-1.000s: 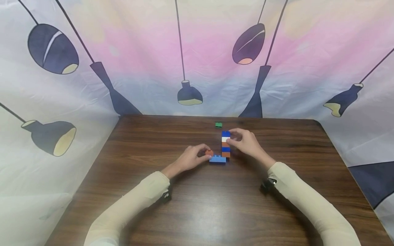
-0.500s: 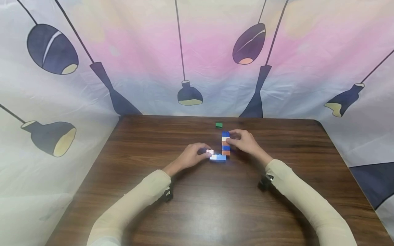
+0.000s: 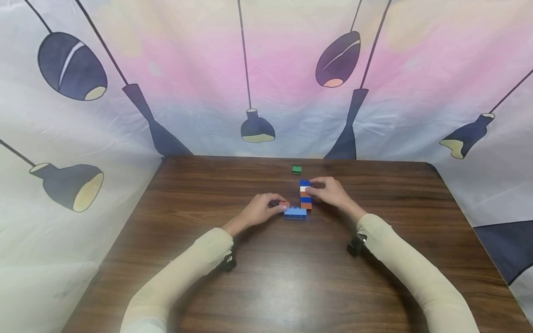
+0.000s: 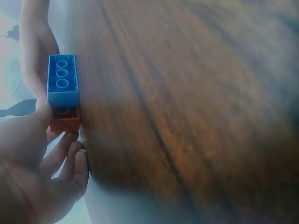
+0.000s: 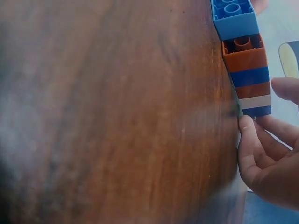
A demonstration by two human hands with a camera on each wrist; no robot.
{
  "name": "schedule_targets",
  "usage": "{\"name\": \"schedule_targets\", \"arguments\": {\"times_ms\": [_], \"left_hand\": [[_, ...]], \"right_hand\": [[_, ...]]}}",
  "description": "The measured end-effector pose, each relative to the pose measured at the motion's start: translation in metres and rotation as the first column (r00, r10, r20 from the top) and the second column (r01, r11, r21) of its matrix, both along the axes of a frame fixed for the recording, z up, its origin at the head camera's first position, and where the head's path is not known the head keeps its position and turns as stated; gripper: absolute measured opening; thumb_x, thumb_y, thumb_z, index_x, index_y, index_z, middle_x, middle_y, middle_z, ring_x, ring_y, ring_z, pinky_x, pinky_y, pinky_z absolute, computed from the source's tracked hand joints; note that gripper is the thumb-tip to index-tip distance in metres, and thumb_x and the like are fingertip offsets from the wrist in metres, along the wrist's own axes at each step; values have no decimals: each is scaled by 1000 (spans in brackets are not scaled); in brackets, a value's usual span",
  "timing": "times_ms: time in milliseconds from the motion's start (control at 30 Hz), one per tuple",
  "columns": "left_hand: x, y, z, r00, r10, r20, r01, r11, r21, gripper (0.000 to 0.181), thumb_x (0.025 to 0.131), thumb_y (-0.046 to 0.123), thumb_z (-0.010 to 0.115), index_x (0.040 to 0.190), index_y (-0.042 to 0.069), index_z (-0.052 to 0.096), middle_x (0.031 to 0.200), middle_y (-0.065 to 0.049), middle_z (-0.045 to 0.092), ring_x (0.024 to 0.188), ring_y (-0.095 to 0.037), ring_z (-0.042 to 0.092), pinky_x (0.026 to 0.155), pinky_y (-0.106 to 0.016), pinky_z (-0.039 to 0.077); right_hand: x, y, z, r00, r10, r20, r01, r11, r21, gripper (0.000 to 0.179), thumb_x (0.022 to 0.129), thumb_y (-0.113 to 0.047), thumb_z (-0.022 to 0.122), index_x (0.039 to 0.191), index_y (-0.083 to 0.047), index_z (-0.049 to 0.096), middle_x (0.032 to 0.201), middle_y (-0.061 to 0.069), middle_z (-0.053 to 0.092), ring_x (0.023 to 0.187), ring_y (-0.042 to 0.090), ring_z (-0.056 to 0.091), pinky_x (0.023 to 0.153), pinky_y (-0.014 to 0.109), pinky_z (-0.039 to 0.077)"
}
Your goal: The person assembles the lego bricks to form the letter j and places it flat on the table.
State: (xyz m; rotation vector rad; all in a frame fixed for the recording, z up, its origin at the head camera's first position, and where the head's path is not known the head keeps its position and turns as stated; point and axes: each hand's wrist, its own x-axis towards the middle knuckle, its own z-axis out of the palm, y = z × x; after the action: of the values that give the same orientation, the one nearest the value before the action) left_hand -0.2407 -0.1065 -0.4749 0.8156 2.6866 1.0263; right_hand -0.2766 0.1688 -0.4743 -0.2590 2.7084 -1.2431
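In the head view, a light blue brick (image 3: pixel 295 212) bears an orange brick (image 3: pixel 284 204) on its left end. At its right end stands a stack of blue, orange and white bricks (image 3: pixel 306 200). My left hand (image 3: pixel 259 210) pinches the left end, thumb by the light blue brick and orange brick. My right hand (image 3: pixel 331 192) grips the stack's top, near the white brick and top blue brick. The light blue brick's hollow underside (image 4: pixel 62 74) shows in the left wrist view, so the build is tipped or raised; the fingers behind it are partly hidden.
A separate green brick (image 3: pixel 297 170) lies near the back edge of the brown wooden table (image 3: pixel 266 273). Behind it hangs a cloth (image 3: pixel 200 83) printed with lamps. A dark device (image 3: pixel 356 245) is worn on my right wrist, and another (image 3: pixel 230 262) on the left.
The build has tipped slightly: the stack's top sits lower in the head view and the light blue brick a little higher. Both hands keep their hold; the green brick stays put.
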Motion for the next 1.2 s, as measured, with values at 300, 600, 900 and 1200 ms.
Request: {"name": "schedule_targets", "arguments": {"times_ms": [300,600,900,1200], "left_hand": [[-1,0,1,1000,-2,9,2,1000,-13,35,102,35,64,126,11,71,124,-5,72,122,-21,64,105,-42,49],[0,-1,3,999,-30,30,30,999,-9,43,104,42,59,134,11,63,125,-3,70,120,-19,63,103,-40,50],[1,0,1,999,-48,9,48,998,-36,50,98,48,65,137,16,62,133,-1,66,126,-18,59,107,-40,47],[0,0,0,999,-43,7,43,998,-34,48,98,47,67,135,17,65,128,1,68,123,-17,60,105,-39,47]], "right_hand": [[-4,0,1,1000,13,21,-14,1000,16,58,95,-43,70,138,-4,62,140,19,61,129,38,56,105,55,47],[-18,4,12,995,29,-93,-24,998,59,43,99,-35,67,131,-6,67,134,18,66,125,37,59,102,57,47],[-51,4,20,976,104,-192,-85,991,107,41,100,-32,66,131,-5,67,132,17,66,125,37,59,103,56,47],[-71,-8,8,963,115,-243,-87,988,124,39,100,-28,67,130,-3,68,134,19,65,124,37,59,102,54,48]]}}
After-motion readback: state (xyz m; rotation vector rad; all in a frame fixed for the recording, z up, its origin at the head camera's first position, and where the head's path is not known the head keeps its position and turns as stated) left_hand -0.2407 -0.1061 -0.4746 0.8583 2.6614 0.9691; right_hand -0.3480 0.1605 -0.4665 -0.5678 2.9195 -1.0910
